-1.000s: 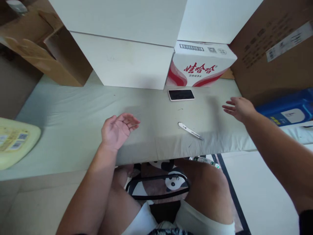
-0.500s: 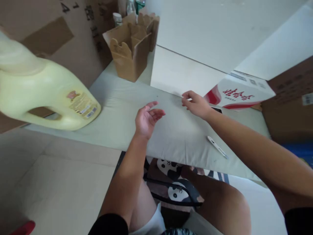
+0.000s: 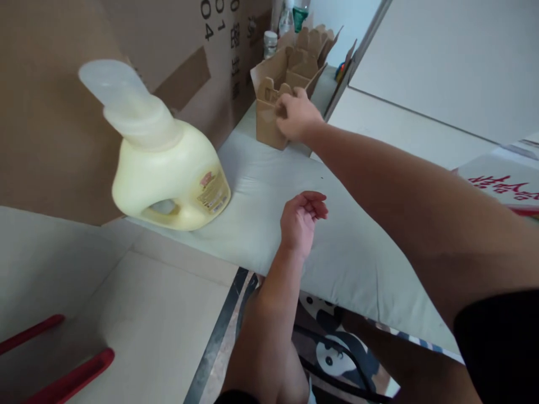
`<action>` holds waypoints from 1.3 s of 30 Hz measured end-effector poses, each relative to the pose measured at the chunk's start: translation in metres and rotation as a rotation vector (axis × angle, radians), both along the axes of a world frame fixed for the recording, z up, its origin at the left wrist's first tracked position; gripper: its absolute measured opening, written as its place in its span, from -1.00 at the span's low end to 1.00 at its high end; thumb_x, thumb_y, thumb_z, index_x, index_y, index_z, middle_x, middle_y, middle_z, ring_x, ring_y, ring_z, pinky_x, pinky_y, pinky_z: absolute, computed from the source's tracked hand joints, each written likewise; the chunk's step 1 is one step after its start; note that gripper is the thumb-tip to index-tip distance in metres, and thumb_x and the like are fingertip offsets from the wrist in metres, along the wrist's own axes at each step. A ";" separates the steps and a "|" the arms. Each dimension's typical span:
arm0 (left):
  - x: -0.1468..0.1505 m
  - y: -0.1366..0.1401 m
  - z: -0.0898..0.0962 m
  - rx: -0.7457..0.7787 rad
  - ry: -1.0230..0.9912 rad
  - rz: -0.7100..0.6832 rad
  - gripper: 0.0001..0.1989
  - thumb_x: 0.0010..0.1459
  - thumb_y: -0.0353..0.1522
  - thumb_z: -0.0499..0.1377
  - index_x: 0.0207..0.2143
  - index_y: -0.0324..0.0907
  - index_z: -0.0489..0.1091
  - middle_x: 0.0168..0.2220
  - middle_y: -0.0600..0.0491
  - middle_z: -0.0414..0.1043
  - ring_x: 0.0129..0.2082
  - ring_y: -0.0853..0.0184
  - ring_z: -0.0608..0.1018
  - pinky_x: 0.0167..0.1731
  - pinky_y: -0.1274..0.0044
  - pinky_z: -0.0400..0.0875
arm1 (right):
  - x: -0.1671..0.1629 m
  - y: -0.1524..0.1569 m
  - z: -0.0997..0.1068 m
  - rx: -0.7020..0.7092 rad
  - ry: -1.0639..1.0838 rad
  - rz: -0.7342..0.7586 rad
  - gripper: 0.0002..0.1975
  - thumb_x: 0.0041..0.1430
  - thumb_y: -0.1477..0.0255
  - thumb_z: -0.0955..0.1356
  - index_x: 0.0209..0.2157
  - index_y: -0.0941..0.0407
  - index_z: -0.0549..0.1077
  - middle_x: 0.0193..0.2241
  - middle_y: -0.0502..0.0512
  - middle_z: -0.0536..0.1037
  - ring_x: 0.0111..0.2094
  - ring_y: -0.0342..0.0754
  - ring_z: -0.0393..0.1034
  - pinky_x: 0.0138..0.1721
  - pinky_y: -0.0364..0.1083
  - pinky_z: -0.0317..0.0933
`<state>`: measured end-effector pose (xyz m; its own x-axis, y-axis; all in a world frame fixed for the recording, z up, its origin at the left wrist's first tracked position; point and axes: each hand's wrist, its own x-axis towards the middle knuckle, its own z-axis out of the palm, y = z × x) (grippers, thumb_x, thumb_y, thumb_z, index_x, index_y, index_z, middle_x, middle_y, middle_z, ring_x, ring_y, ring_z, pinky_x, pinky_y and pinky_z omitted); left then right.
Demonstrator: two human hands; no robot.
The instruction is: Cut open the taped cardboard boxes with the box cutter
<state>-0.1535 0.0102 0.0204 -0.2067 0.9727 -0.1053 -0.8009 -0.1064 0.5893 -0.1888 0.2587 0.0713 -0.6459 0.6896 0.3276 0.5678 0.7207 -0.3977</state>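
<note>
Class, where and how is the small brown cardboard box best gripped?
Probably the raised near flap, coming from above on the near side: the small brown cardboard box stands upright and open-topped, so the right hand could pinch that thin wall between thumb and fingers.

One left hand (image 3: pixel 301 224) at 4 o'clock and one right hand (image 3: pixel 298 116) at 1 o'clock are counted, two in all. One yellow jug (image 3: pixel 168 168) is noted towards 9 o'clock, two red bars (image 3: pixel 72 379) at 8 o'clock. At least three bottles (image 3: pixel 270 45) and at least one small brown carton (image 3: pixel 267 122) are recorded at 12 o'clock, one red-and-white box (image 3: pixel 497 178) at 3 o'clock
</note>
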 end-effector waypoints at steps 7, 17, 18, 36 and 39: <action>-0.005 -0.002 -0.002 -0.044 0.103 0.175 -0.69 0.25 -0.14 0.05 -0.42 -0.10 0.44 -0.54 0.02 0.32 -0.45 0.27 0.41 -0.29 0.38 0.29 | 0.026 -0.027 -0.003 0.008 -0.084 -0.118 -0.73 0.16 0.48 0.41 -0.08 0.14 0.56 0.04 0.24 0.54 0.10 0.28 0.49 0.23 0.33 0.34; -0.024 -0.007 -0.012 -0.216 0.342 0.891 -0.84 0.30 -0.27 -0.04 -0.33 -0.08 0.25 -0.26 0.02 0.37 -0.18 0.26 0.45 -0.09 0.41 0.26 | 0.202 -0.181 -0.001 0.108 0.281 -0.166 -0.93 0.24 0.42 0.34 -0.35 0.05 0.46 -0.38 0.03 0.54 -0.45 -0.08 0.33 -0.38 -0.06 0.24; -0.023 -0.005 -0.011 -0.216 0.313 0.870 -0.83 0.30 -0.26 -0.04 -0.31 -0.08 0.27 -0.21 -0.01 0.40 -0.14 0.25 0.46 -0.08 0.40 0.26 | 0.226 -0.198 -0.003 0.167 0.334 -0.171 -0.89 0.25 0.42 0.36 -0.39 0.05 0.41 -0.44 -0.01 0.50 -0.47 -0.10 0.29 -0.40 -0.07 0.19; 0.097 0.014 -0.025 0.356 0.961 0.277 -0.07 0.34 0.30 -0.30 -0.27 -0.10 0.67 -0.03 -0.11 0.67 0.06 0.05 0.63 0.12 0.22 0.54 | 0.404 -0.263 -0.091 -0.199 0.959 -0.498 -0.24 0.26 0.15 0.45 0.39 -0.30 0.09 0.22 0.08 0.37 0.01 0.02 0.45 -0.03 0.06 0.45; 0.111 0.018 -0.026 0.375 0.989 0.291 0.02 0.29 0.33 -0.41 -0.26 -0.07 0.68 -0.03 -0.11 0.66 0.06 0.05 0.63 0.10 0.20 0.57 | 0.412 -0.274 -0.097 -0.335 0.997 -0.503 -0.35 0.32 0.10 0.40 0.37 -0.23 0.19 0.08 0.07 0.48 0.01 0.07 0.47 0.05 0.11 0.44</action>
<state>-0.0427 0.0283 -0.0053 -0.2637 0.8084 0.5262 0.0932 -0.5216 0.8481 0.2236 -0.0150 -0.0254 0.1665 0.9428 0.2889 0.0884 0.2776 -0.9566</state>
